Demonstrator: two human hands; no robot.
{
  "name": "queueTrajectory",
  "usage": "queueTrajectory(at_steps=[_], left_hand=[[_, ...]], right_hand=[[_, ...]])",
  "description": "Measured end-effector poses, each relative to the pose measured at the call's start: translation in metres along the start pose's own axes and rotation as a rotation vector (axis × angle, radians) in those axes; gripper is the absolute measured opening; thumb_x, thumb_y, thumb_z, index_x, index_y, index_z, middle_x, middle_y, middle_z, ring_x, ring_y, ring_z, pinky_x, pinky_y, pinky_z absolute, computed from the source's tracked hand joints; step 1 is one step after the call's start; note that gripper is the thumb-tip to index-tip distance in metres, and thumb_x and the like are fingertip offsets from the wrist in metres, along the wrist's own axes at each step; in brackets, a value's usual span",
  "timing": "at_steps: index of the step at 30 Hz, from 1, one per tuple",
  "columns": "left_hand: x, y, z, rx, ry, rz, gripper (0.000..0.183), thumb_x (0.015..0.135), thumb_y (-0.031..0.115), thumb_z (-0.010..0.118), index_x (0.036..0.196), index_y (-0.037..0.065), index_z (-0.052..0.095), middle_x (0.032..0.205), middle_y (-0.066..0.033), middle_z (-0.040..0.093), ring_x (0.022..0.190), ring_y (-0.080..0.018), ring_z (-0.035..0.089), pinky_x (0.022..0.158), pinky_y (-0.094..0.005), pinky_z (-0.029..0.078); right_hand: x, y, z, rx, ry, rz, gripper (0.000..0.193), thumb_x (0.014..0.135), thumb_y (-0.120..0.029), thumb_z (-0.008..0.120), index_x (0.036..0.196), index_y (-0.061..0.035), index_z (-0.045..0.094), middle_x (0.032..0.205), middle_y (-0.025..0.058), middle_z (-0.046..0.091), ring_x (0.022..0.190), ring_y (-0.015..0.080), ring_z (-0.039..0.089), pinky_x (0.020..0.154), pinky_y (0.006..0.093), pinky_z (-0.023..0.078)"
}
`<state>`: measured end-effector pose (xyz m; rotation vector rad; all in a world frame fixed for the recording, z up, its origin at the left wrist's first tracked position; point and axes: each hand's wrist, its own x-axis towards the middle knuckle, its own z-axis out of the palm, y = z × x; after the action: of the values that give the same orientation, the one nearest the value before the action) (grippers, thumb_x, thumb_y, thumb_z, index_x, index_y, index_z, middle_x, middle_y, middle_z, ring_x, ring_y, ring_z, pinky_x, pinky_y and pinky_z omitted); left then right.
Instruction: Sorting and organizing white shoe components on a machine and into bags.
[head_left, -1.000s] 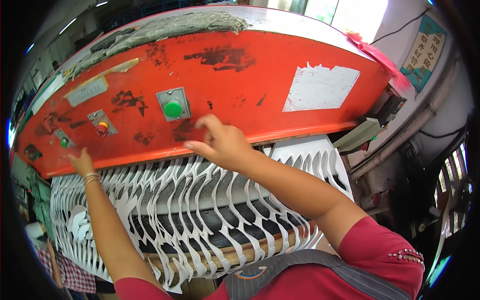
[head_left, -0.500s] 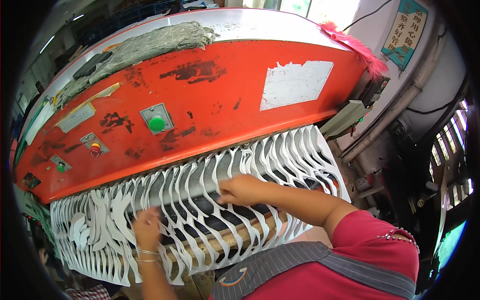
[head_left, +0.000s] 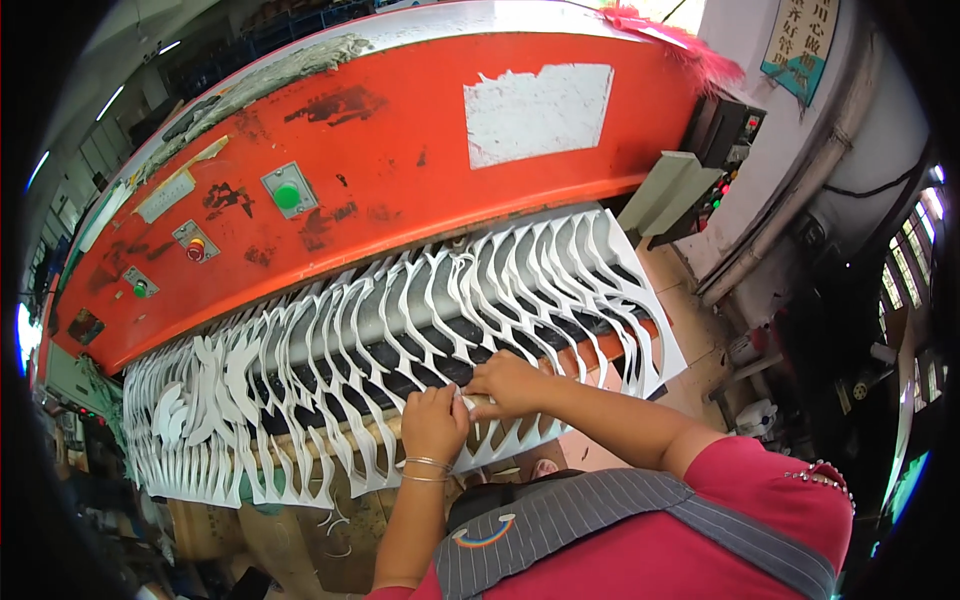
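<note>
A white sheet cut into a web of wavy strips [head_left: 590,240] lies across the bed of a red machine [head_left: 400,150]. At its front edge my left hand [head_left: 435,425] has its fingers closed on the strips. Close to its right, almost touching, my right hand [head_left: 508,385] also pinches the web with bent fingers. White strip shows between the two hands; the fingertips are partly hidden. Loose curved white pieces [head_left: 205,390] are piled on the left part of the web. Dark and grey bed surface shows through the openings.
The machine's front carries a green button [head_left: 287,195], a red knob [head_left: 195,248] and a smaller green button [head_left: 140,288]. A control box with lights [head_left: 725,160] stands at the right end. A pipe [head_left: 790,210] runs along the right wall. White scraps [head_left: 338,525] lie on the floor below.
My left hand has moved right to the front edge, and my right hand has come nearer to meet it. Both have closed on the web. The view has shifted too.
</note>
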<state>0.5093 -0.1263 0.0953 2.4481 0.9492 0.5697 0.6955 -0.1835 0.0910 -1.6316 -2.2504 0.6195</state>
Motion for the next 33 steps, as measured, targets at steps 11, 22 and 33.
queueTrajectory(at_steps=[11, 22, 33], left_hand=[[-0.063, -0.002, 0.038, 0.231, 0.263, 0.092, 0.027, 0.074, 0.025, 0.063, 0.096, 0.009, 0.067, 0.074, -0.0064, 0.058, 0.068, -0.0265, 0.053, 0.06, -0.0402, 0.039], [-0.099, -0.03, 0.062, 0.039, 0.464, 0.007, 0.041, 0.071, 0.022, 0.072, 0.107, 0.005, 0.066, 0.11, -0.0163, 0.049, 0.092, -0.0301, 0.047, 0.079, -0.0389, 0.04], [0.023, -0.031, 0.058, -0.86, 0.064, 0.191, 0.101, 0.063, 0.024, 0.086, 0.142, -0.001, 0.027, 0.14, -0.0163, 0.039, 0.13, -0.0274, 0.039, 0.106, -0.0388, 0.033]], right_hand=[[0.02, 0.024, -0.073, 0.059, -0.246, 0.038, 0.045, 0.081, -0.026, 0.068, 0.122, -0.0098, 0.059, 0.113, 0.015, 0.063, 0.098, 0.0322, 0.062, 0.086, 0.0411, 0.049], [0.111, 0.174, -0.058, -0.868, 0.133, -0.215, 0.028, 0.078, -0.013, 0.061, 0.106, -0.0098, 0.061, 0.114, 0.0103, 0.062, 0.12, 0.0238, 0.051, 0.089, 0.0411, 0.043], [0.016, 0.057, -0.073, 0.496, -0.343, -0.371, 0.061, 0.078, -0.023, 0.077, 0.127, 0.002, 0.051, 0.11, 0.0148, 0.065, 0.102, 0.02, 0.06, 0.09, 0.0344, 0.046]])
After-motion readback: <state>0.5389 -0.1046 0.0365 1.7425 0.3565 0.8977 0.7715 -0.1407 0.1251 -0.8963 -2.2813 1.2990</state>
